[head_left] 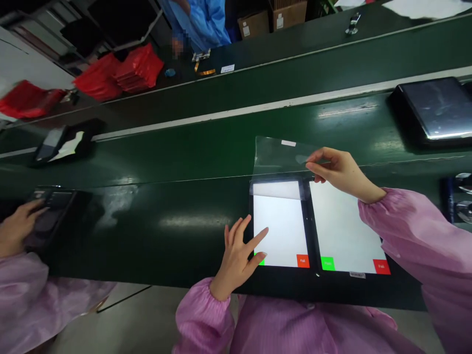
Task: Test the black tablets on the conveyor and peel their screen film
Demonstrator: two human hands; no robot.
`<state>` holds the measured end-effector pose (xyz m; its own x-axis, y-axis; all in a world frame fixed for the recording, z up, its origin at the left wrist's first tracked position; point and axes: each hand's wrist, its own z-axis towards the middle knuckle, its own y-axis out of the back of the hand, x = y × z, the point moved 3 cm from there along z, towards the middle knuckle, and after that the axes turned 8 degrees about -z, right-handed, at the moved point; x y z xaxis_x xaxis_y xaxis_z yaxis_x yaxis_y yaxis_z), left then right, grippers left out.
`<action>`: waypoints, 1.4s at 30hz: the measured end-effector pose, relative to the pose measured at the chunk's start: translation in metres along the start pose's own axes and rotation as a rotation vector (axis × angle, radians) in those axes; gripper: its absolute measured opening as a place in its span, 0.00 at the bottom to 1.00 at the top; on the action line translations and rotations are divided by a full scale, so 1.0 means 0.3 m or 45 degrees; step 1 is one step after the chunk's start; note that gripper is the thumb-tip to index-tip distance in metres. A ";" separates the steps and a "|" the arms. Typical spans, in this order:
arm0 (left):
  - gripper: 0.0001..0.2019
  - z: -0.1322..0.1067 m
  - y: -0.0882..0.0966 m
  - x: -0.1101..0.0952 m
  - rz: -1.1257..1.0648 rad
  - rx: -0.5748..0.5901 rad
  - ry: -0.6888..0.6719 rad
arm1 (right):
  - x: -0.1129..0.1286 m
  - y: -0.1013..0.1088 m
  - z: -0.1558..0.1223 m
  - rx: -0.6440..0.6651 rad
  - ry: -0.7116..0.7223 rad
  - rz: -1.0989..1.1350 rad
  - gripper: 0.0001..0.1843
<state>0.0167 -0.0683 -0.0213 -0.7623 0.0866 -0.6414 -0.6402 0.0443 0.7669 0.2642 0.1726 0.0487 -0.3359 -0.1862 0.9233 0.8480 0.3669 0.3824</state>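
Note:
Two tablets lie side by side on the dark green bench, both with lit white screens and coloured squares along the bottom. My right hand (pixel 337 172) pinches the right edge of a clear plastic film (pixel 273 157), which has a small white label. The film's lower edge overlaps the top of the left tablet (pixel 280 226). Over that tablet's left side, my left hand (pixel 238 253) has its fingers spread, the index fingertip at the screen. The right tablet (pixel 346 231) shows a green square and a red "Fail" square; my right forearm covers part of it.
A co-worker's hand (pixel 22 223) rests on a dark device (pixel 51 211) at the far left. Red bags (pixel 121 71) lie on the opposite bench, near another person in blue (pixel 206 24). A dark glossy device (pixel 438 108) sits at the right back.

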 end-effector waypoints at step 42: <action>0.42 -0.161 -0.090 0.004 -0.303 -0.483 0.086 | -0.037 -0.238 -0.432 0.395 0.482 -0.775 0.60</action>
<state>0.0285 -0.1174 -0.0437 -0.5859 0.0525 -0.8087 -0.7785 -0.3139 0.5436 0.2604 0.0303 0.0066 -0.4948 -0.7145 0.4946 0.3872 0.3283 0.8616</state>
